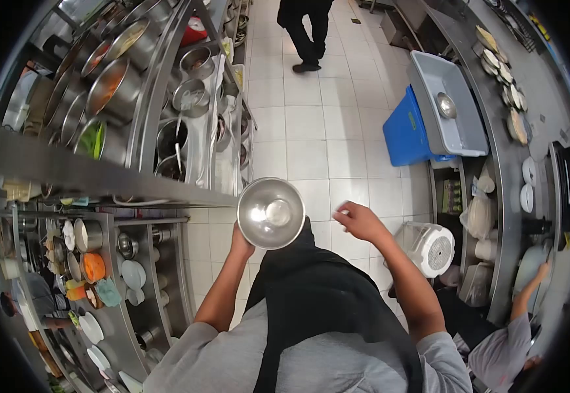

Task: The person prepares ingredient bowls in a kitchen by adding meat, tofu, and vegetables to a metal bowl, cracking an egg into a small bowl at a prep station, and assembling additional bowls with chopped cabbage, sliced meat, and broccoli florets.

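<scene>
A round steel bowl is held in front of my body, its inside facing up and showing nothing in it. My left hand grips the bowl's lower left side, with most of the fingers hidden behind it. To the right of the bowl and apart from it, my right hand hangs over the tiled floor, fingers bent but apart, touching nothing.
Shelves with steel pots stand at the left. A grey tub rests on a blue bin at the right. A person walks ahead; another person stands at the lower right counter.
</scene>
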The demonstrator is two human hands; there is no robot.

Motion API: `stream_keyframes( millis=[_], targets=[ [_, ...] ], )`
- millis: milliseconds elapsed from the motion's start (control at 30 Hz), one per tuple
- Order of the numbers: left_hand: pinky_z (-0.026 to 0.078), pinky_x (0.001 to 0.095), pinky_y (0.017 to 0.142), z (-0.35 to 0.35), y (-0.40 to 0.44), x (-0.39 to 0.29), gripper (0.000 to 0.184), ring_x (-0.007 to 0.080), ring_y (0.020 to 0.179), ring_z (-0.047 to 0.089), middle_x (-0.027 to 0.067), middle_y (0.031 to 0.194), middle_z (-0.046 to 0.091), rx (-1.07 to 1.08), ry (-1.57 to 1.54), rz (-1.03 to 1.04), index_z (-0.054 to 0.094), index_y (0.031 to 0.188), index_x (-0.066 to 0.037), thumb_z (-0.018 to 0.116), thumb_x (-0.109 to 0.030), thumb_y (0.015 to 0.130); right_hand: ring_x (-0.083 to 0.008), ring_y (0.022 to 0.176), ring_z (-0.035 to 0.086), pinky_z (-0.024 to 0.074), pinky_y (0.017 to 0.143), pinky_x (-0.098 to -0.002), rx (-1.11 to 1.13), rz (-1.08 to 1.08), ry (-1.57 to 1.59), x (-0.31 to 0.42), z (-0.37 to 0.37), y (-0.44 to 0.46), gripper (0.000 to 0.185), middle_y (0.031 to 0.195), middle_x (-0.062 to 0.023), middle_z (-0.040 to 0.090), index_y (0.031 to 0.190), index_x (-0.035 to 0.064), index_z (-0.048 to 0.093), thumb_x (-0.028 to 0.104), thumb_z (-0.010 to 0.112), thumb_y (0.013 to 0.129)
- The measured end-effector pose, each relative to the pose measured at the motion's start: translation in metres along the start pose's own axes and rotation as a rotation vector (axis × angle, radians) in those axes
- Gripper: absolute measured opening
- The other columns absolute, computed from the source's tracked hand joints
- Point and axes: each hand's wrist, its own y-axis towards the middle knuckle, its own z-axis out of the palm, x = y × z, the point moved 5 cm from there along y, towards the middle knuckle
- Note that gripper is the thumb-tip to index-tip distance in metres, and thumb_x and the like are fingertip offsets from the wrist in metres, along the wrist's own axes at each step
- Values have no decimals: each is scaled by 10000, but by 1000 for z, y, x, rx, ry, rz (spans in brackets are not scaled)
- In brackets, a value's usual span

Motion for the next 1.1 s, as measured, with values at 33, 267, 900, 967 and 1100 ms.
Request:
stream_keyframes(
  millis=[33, 267, 900, 967, 1100],
  targets=[
    [587, 341, 857, 21, 7, 1, 364, 213, 1022, 687, 137, 1198, 663, 6, -18, 1, 557, 1322, 26, 499, -179, 1027, -345, 862, 714, 549, 797, -420, -30, 11, -68, -31, -16, 5, 416, 919, -198, 733, 1089, 45, 690, 427, 659, 928],
    [578, 319, 767, 127, 82, -5, 306, 191, 906, 697, 134, 1069, 701, -29, 119, 24, 625, 1217, 55, 523, -141, 1004, -284, 752, 707, 551, 696, -390, -211, 362, 194, -232, -87, 22, 422, 854, -178, 721, 1039, -29, 672, 375, 686, 916],
    [602, 342, 790, 215, 168, -21, 298, 209, 921, 711, 138, 1095, 706, -648, -122, 223, 622, 1227, 47, 557, -113, 984, -386, 935, 689, 541, 834, -442, -108, -237, -394, -23, -406, 470, 325, 1033, -212, 712, 1097, 24, 694, 296, 657, 922],
    [601, 345, 790, 218, 193, -21, 312, 214, 928, 714, 137, 1104, 707, -684, -84, 248, 616, 1236, 53, 549, -121, 986, -373, 926, 693, 544, 828, -434, -66, -285, -382, 26, -403, 505, 312, 1056, -204, 711, 1104, 22, 693, 275, 653, 927],
    [591, 339, 775, 207, 240, -19, 266, 222, 914, 721, 109, 1026, 731, -726, -204, 216, 664, 1167, 43, 622, -52, 922, -354, 926, 697, 547, 828, -424, 92, -327, -384, 71, -349, 548, 312, 1094, -198, 706, 1127, 26, 691, 254, 669, 916]
  ],
)
